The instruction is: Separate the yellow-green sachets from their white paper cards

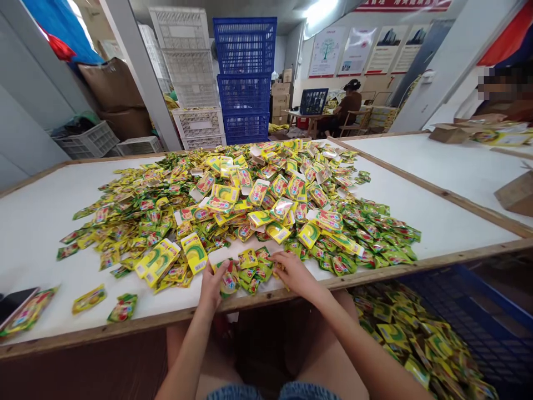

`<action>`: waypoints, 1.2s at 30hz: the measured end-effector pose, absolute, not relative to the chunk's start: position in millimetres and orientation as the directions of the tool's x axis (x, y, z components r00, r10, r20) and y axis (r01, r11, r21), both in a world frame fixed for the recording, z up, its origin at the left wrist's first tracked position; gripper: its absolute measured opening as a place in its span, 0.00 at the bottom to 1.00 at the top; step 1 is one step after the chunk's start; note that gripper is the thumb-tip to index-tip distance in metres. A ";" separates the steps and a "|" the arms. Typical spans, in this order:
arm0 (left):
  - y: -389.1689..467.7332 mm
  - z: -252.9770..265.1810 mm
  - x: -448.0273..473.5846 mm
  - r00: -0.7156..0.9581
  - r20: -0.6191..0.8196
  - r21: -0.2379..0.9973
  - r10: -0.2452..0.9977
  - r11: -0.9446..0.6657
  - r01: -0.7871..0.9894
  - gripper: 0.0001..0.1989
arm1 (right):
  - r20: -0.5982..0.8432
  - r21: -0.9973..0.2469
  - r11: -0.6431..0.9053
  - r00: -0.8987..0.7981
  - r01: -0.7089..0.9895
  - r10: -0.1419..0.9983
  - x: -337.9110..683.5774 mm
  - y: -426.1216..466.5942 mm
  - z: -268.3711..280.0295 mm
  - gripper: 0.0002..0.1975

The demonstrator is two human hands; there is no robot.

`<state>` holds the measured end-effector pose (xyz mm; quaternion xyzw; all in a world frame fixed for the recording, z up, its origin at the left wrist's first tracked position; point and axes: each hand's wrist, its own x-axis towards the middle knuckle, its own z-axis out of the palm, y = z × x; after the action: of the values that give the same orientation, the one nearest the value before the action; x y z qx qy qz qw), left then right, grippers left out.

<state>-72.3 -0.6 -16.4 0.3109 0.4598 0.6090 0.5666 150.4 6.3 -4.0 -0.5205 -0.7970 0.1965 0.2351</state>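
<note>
At the table's front edge, my left hand [213, 286] is closed on a small carton [229, 282] whose white flap stands up. My right hand [295, 273] lies just to the right, fingers curled together over a small yellow packet [280, 274], partly hidden. Between the two hands lie several green and yellow packets [255, 271]. Beyond them rises a large heap of foil packets [145, 205] with yellow cartons [225, 193] on top, many with white flaps open. Two cartons [158, 261] lie side by side left of my left hand.
The white table [37, 222] has a raised wooden rim. A blue crate [470, 311] of packets stands below at right. Loose packets [122, 307] and a dark phone-like object [16, 304] lie at left. Blue crates [245, 83] stack behind; a person [348, 105] sits beyond, another at right.
</note>
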 end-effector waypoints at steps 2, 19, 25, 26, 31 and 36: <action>0.0 -14.3 -72.3 -0.230 -0.168 0.894 0.958 0.050 -0.446 0.20 | 0.167 -0.503 0.307 -0.257 0.808 0.952 146.4 12.9 -3.4 0.10; 5.5 -22.0 -74.0 -0.058 -0.283 0.865 0.957 0.228 -0.446 0.23 | 0.102 -0.903 0.075 0.041 0.424 0.994 127.2 61.0 -26.0 0.12; 6.4 -24.3 -74.3 -0.055 -0.295 0.852 0.954 0.237 -0.468 0.21 | 0.111 -0.975 0.076 0.165 0.208 0.980 146.8 60.7 -17.2 0.16; 6.8 -24.5 -74.2 -0.065 -0.303 0.851 0.951 0.239 -0.467 0.20 | 0.089 -0.978 0.052 0.181 0.200 0.980 145.8 60.7 -16.1 0.16; 7.5 -23.6 -74.3 -0.073 -0.307 0.850 0.949 0.239 -0.469 0.20 | -0.050 -0.950 -0.077 0.096 0.302 0.994 117.4 64.0 -18.3 0.13; 6.4 -23.7 -74.5 -0.043 -0.286 0.845 0.957 0.231 -0.483 0.20 | -0.050 -0.879 -0.088 0.094 0.469 0.994 86.7 67.0 -30.9 0.13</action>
<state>-74.5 6.4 -23.7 0.2617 0.4535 0.5622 0.6402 86.7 67.0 -30.9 -0.6435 -0.5684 0.3608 0.3643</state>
